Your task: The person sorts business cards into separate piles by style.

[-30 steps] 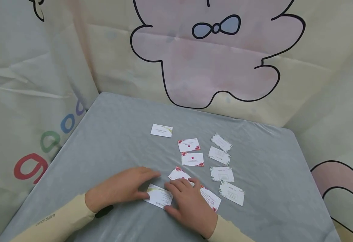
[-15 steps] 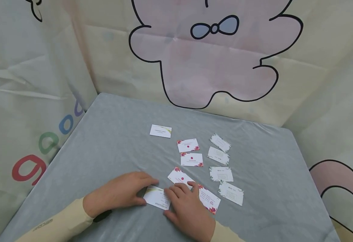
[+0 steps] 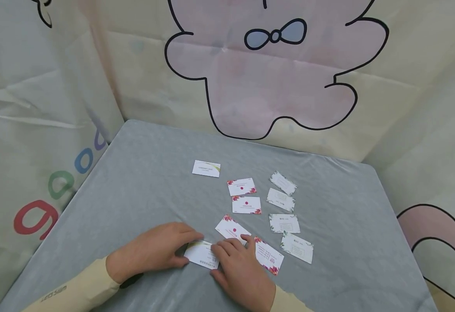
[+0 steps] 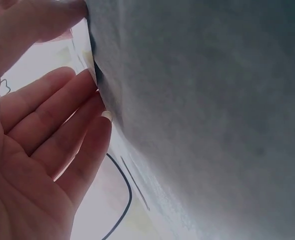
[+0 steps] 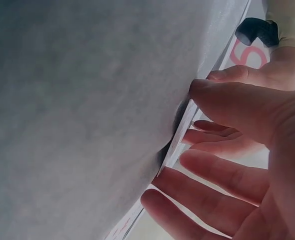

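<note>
A white business card (image 3: 201, 255) with a yellow-green curve lies near the front of the grey cloth. My left hand (image 3: 155, 249) holds its left end between thumb and fingertips. At the opposite end, my right hand (image 3: 243, 271) has thumb and fingers on the card's edges and hides part of it. In the right wrist view, the card's edge (image 5: 180, 135) runs between thumb and fingers, with dark shadow beneath it. Partly under the right fingers is a red-flowered card (image 3: 232, 228); another red-flowered card (image 3: 269, 256) lies just right of that hand.
Farther back lies a matching yellow-curve card (image 3: 206, 168). Two more red-flowered cards (image 3: 246, 205) sit in the middle. A column of several green-leaf cards (image 3: 284, 223) is on the right. Printed fabric (image 3: 149, 95) hangs behind the cloth-covered table (image 3: 340, 242).
Both hands and the yellow-curve card have shifted slightly left, and its far edge shows lower in view. The left fingers have closed in at its end. The other cards stay put.
</note>
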`<state>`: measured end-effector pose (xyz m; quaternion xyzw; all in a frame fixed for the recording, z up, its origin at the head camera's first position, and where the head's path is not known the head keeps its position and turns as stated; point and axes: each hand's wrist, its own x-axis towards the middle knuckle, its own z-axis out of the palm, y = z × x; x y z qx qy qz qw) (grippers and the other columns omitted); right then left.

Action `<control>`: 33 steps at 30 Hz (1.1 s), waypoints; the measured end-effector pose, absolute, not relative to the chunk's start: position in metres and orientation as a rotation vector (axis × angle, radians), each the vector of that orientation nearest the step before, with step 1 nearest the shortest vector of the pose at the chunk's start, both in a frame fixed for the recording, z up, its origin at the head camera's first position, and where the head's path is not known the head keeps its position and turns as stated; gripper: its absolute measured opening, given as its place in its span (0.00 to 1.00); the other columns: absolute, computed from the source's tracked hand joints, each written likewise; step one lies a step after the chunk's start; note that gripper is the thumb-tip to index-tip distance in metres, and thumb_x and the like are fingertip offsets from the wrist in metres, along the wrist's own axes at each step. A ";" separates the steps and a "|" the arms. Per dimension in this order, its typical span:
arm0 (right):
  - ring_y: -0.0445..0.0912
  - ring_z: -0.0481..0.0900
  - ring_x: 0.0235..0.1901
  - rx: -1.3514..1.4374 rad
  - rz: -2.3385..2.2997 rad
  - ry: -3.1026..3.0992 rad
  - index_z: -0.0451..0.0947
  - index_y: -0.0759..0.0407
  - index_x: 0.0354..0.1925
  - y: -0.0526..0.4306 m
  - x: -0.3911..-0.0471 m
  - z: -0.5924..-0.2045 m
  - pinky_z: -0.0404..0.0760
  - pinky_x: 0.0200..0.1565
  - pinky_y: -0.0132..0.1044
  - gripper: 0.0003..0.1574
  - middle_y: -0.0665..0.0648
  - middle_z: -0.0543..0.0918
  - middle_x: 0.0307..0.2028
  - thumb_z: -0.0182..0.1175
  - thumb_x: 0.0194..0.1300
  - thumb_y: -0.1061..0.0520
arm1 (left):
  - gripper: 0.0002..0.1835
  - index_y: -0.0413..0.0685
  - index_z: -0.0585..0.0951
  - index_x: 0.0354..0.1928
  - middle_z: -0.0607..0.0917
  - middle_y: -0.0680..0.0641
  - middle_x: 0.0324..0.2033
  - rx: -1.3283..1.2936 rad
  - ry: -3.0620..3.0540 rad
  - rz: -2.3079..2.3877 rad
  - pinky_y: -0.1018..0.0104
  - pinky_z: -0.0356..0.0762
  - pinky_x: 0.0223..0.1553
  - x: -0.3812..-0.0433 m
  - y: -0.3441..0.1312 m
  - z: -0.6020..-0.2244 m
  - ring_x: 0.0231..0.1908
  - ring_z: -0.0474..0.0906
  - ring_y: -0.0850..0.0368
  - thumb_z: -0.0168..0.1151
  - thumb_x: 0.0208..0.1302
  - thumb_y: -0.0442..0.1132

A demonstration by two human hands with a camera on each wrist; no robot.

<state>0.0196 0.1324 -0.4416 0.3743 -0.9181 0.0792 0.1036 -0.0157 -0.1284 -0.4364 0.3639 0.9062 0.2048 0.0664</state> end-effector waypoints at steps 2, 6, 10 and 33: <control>0.43 0.76 0.50 1.102 0.234 -2.707 0.78 0.49 0.53 0.132 0.020 -0.441 0.65 0.56 0.58 0.31 0.45 0.81 0.47 0.74 0.54 0.41 | 0.29 0.56 0.80 0.62 0.84 0.59 0.53 1.087 2.727 0.619 0.62 0.81 0.55 -0.016 -0.128 -0.435 0.52 0.81 0.63 0.74 0.56 0.47; 0.43 0.76 0.51 1.094 0.239 -2.719 0.78 0.49 0.54 0.133 0.020 -0.442 0.65 0.57 0.59 0.32 0.45 0.82 0.48 0.74 0.54 0.41 | 0.29 0.56 0.80 0.63 0.84 0.59 0.54 1.088 2.723 0.612 0.62 0.80 0.56 -0.017 -0.128 -0.435 0.53 0.80 0.63 0.73 0.57 0.47; 0.43 0.76 0.51 1.096 0.239 -2.744 0.77 0.49 0.56 0.133 0.020 -0.442 0.64 0.58 0.59 0.33 0.45 0.81 0.48 0.73 0.55 0.41 | 0.29 0.54 0.80 0.62 0.84 0.59 0.53 1.112 2.733 0.613 0.62 0.80 0.56 -0.016 -0.128 -0.436 0.53 0.81 0.63 0.73 0.57 0.46; 0.46 0.82 0.52 1.028 0.339 -2.777 0.77 0.52 0.61 0.128 -0.083 -0.430 0.69 0.61 0.56 0.32 0.49 0.86 0.53 0.72 0.59 0.48 | 0.30 0.45 0.77 0.64 0.83 0.49 0.53 1.050 2.946 0.484 0.58 0.81 0.55 -0.089 -0.122 -0.429 0.53 0.81 0.53 0.70 0.58 0.41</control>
